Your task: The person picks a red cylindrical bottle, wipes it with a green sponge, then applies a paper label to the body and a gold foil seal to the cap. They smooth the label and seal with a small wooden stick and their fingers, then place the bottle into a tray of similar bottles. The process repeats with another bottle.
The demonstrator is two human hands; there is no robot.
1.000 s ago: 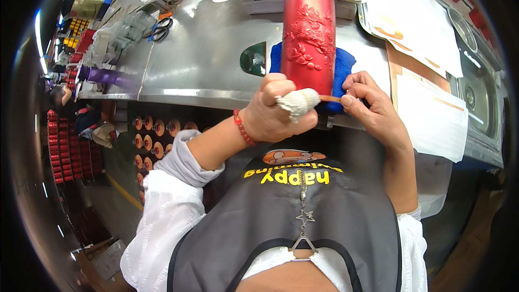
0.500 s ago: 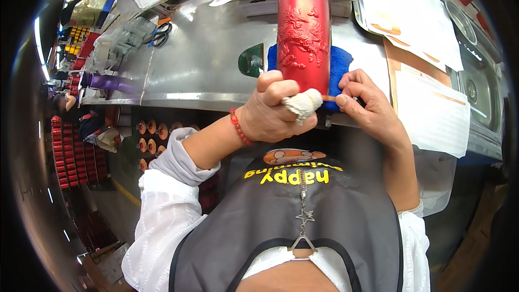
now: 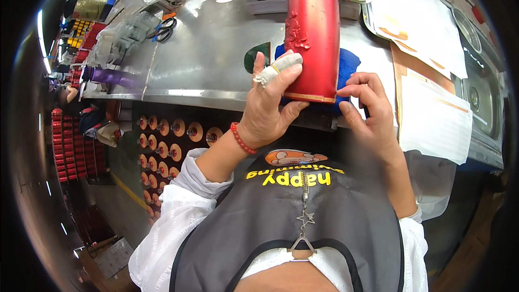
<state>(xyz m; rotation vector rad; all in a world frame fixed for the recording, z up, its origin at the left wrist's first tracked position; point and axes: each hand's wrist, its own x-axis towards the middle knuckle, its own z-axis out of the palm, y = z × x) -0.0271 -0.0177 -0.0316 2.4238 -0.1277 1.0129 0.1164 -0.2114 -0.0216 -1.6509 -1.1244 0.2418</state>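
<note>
A red metallic bottle (image 3: 319, 32) with a raised relief on its left side lies on a blue cloth (image 3: 348, 64), its dark neck pointing away from me and a copper-coloured band around its near end. My left hand (image 3: 270, 94) grips the bottle's lower left side, thumb at the base; one finger wears a white cloth cover (image 3: 281, 68). At the lower right edge of the base is my right hand (image 3: 373, 111), its index fingertip at the rim and its thumb a little apart. I make out nothing between those fingertips.
Left of the bottle lies a dark green rounded piece (image 3: 257, 58) on the metal table (image 3: 200, 59). Scissors (image 3: 165, 28) and a purple bottle (image 3: 111, 77) are farther left. Papers (image 3: 435, 113) lie on the right, before a sink (image 3: 481, 94). Below the table stand several round-ended pieces (image 3: 178, 127).
The bottle has turned, carrying its relief leftward. My left hand has opened out from the covered finger bunched before the base onto the bottle's left side. The thin brownish strip at my right fingertips no longer shows.
</note>
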